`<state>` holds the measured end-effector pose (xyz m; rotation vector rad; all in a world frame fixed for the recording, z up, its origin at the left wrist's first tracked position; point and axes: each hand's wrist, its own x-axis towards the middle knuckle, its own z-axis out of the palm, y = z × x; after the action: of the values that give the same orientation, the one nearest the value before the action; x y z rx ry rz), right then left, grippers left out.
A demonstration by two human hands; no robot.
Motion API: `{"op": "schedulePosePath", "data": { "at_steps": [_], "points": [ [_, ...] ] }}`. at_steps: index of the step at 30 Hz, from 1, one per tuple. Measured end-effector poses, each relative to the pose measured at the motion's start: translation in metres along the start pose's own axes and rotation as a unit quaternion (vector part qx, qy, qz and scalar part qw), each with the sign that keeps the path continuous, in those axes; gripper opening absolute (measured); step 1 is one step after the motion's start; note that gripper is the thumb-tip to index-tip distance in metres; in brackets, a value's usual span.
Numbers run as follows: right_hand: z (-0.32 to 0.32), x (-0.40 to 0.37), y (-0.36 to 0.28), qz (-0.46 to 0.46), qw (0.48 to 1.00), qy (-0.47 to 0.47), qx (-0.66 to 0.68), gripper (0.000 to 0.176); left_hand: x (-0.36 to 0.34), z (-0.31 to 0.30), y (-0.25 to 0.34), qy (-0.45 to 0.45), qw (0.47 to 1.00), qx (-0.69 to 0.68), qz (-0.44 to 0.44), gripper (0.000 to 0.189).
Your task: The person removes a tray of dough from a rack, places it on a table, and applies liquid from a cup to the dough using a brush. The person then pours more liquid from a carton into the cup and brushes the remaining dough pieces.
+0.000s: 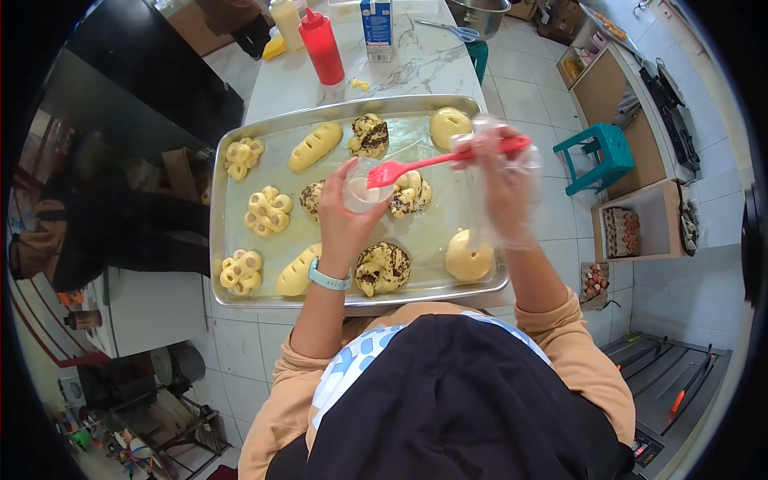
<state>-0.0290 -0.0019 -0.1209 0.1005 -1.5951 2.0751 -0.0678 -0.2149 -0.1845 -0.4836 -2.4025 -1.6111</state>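
My left hand is closed around a small clear plastic cup with a little pale liquid in it. My right hand, in a clear plastic glove, grips the handle of a red pastry brush. The brush's bristles are at the cup's rim. Both hands are over a metal baking tray that holds several shaped pieces of dough. Among them are a slashed oval loaf, a flower-shaped bun, a chocolate-streaked twist and a round bun. My left hand partly hides a chocolate-flecked bun.
Beyond the tray, a red squeeze bottle, a blue carton and scissors stand or lie on the marble-patterned table. A green stool is on the floor to the right. Another person is at the left.
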Motion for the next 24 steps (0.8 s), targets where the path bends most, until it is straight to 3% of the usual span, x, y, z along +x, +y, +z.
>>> {"op": "schedulePosePath", "data": {
  "at_steps": [1,5,8,9,11,13,18,22,24],
  "points": [
    [0.008,0.000,0.000,0.001,0.998,-0.062,-0.029,0.019,0.001,0.002,0.004,0.002,1.000,0.000,0.002,0.068],
    [0.020,-0.001,0.025,0.039,0.985,-0.100,-0.135,0.016,0.006,-0.002,0.016,0.011,0.998,0.045,0.047,0.067],
    [0.017,0.008,0.011,0.026,0.999,-0.038,-0.003,0.016,0.008,-0.010,0.009,0.032,0.997,0.056,0.048,0.067],
    [0.013,0.011,0.012,0.027,0.999,-0.041,-0.003,0.016,0.008,-0.014,0.005,0.040,0.996,0.063,0.042,0.066],
    [0.004,0.017,0.014,-0.005,0.999,0.048,0.000,0.016,0.006,-0.019,-0.004,0.057,0.997,0.046,0.029,0.066],
    [0.000,0.022,0.021,-0.004,0.999,0.049,-0.014,0.017,0.004,-0.023,-0.012,0.072,0.997,0.026,0.019,0.066],
    [-0.006,0.017,0.059,0.121,0.987,0.026,-0.102,0.015,0.001,-0.031,-0.017,0.087,0.996,-0.004,0.000,0.066],
    [0.003,0.022,0.070,0.067,0.995,0.008,-0.073,0.015,-0.002,-0.034,-0.013,0.086,0.996,-0.003,-0.003,0.066],
    [0.011,0.027,0.069,0.097,0.981,-0.080,-0.147,0.015,-0.002,-0.033,-0.013,0.087,0.996,-0.004,-0.003,0.066]
  ]
}}
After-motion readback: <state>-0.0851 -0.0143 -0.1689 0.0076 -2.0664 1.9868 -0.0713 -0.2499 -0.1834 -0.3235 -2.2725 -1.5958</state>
